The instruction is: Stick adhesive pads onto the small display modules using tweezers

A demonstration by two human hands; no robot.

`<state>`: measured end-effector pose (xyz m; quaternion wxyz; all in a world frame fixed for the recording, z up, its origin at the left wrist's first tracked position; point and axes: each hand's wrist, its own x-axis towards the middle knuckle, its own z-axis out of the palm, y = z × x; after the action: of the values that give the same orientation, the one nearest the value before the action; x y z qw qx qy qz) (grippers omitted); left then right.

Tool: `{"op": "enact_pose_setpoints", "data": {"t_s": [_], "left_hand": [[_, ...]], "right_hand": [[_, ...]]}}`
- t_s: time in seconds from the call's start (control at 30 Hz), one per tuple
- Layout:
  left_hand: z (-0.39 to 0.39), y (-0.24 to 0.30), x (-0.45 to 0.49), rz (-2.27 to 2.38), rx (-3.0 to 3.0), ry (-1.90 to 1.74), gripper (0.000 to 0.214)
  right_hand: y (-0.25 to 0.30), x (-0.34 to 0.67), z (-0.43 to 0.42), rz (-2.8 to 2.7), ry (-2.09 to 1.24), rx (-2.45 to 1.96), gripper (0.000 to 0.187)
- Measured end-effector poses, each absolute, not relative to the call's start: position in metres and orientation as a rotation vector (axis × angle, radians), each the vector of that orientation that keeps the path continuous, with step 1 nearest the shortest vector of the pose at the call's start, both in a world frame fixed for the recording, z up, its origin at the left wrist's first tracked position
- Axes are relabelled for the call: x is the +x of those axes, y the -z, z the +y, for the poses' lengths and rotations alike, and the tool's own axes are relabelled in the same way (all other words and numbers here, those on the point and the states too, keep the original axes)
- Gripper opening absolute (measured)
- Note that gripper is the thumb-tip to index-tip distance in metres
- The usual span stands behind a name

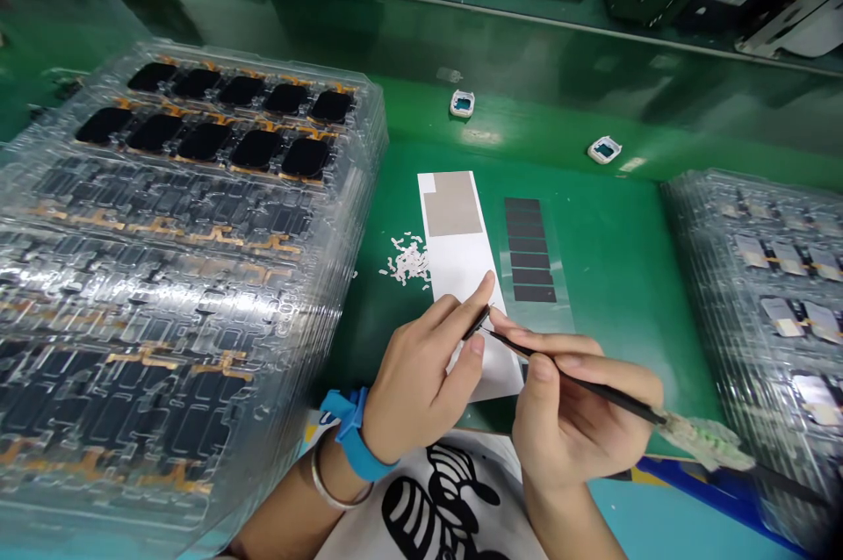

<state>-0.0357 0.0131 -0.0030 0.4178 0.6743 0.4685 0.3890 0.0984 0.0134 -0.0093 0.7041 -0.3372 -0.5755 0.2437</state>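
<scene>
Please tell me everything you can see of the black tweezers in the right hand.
The black tweezers are long and slim, with a matte black body tapering to a fine point. The right hand pinches them between thumb and fingers, tilted, tip pointing forward and left. The tip nearly meets a small dark piece held by the left hand; whether they touch cannot be told. A white backing sheet lies beneath. The tail runs into a blurred, pale greenish wrapping.

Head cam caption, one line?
Left hand holds a small black piece, right hand holds black tweezers at it, above a white sheet beside stacked clear trays.
</scene>
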Motion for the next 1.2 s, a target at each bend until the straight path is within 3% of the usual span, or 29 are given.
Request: {"op": "enact_pose_setpoints", "data": {"t_s": [1.2], "left_hand": [[0.0167, 0.0011, -0.0303, 1.411, 1.944, -0.942, 0.049]], "right_hand": [[0.0093, 0.0983, 0.01, -1.303, -0.492, -0.804, 0.035]]}}
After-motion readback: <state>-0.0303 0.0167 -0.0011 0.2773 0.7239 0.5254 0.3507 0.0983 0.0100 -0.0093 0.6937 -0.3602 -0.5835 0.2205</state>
